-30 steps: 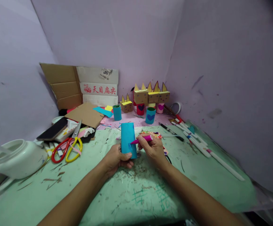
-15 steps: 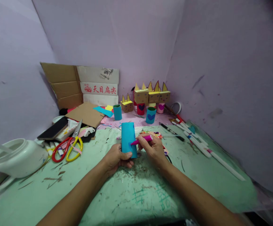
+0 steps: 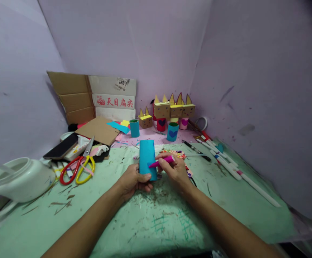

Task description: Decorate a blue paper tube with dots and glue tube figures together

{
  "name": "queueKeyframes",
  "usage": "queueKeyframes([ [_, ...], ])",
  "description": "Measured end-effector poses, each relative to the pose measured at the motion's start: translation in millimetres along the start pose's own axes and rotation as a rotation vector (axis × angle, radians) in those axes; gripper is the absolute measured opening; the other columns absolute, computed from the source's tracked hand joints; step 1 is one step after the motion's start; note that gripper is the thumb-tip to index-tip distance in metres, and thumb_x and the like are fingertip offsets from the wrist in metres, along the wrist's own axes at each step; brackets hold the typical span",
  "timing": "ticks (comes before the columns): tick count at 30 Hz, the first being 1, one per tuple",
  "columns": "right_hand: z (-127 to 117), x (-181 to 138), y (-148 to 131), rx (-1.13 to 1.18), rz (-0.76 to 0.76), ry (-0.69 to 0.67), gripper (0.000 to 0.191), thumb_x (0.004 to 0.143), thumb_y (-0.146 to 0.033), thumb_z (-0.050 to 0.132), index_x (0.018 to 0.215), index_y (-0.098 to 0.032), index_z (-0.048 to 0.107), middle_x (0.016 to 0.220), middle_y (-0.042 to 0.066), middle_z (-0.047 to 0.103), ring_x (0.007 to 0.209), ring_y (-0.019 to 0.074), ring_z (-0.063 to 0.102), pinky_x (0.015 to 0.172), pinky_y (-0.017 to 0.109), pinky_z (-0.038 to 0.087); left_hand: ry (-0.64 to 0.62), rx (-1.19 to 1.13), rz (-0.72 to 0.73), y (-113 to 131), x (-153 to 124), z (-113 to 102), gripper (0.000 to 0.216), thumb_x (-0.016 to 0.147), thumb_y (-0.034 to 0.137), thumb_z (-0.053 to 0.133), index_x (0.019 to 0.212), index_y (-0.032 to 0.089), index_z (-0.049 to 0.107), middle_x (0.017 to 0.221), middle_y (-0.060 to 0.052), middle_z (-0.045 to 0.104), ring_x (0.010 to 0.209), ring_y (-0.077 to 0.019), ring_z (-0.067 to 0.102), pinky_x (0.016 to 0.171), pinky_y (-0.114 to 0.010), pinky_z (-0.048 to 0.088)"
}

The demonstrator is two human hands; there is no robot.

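item: blue tube (image 3: 146, 152), apparently paper-covered, held over the middle of the green-covered table (image 3: 104, 218).

left hand (image 3: 134, 179): clasped about the tube's near end, thumb on the upper face, fingers beneath.

right hand (image 3: 175, 171): closed on a magenta marker (image 3: 168, 159), tip at the tube's face beside a small dark mark. hands apart from each other.

handling, as judged: light, fairly stiff lengthwise, walls likely to dent under a hard squeeze; surface probably not slippery. best hold: gently at the near end or along the sides, clear of the ink.

nearby: scissors (image 3: 76, 170), left; heart-marked blue cylinder (image 3: 172, 133), beyond.
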State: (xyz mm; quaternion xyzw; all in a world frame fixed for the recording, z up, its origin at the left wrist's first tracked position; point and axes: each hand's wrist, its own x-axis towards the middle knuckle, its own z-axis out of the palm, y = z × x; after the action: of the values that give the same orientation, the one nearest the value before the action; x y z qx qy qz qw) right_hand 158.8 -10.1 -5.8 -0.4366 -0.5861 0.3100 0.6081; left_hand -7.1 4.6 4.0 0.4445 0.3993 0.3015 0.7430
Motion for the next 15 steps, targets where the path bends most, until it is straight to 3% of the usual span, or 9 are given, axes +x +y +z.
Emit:
queueKeyframes([
  [10, -3.2, 0.7, -3.1, -0.011, 0.000, -0.025, 0.011, 0.073, -0.028, 0.059, 0.066, -0.020, 0.063, 0.056, 0.000, 0.060, 0.050, 0.0149, 0.055, 0.048, 0.027, 0.043, -0.002, -0.024, 0.002, -1.2, 1.5, -1.9, 0.043, 0.051, 0.025, 0.086, 0.083, 0.012, 0.061, 0.065, -0.003, 0.064, 0.046, -0.0140, 0.061, 0.042, -0.023, 0.048],
  [15, -4.9, 2.4, -2.0, -0.006, 0.038, -0.006, 0.012, 0.072, -0.030, 0.061, 0.071, -0.019, 0.065, 0.059, 0.000, 0.061, 0.051, 0.0150, 0.056, 0.050, 0.027, 0.044, 0.029, -0.028, -0.008, 1.0, 0.0, -1.5, 0.040, 0.052, 0.023, 0.085, 0.080, 0.011, 0.059, 0.062, -0.003, 0.064, 0.046, -0.0144, 0.061, 0.041, -0.023, 0.049],
])
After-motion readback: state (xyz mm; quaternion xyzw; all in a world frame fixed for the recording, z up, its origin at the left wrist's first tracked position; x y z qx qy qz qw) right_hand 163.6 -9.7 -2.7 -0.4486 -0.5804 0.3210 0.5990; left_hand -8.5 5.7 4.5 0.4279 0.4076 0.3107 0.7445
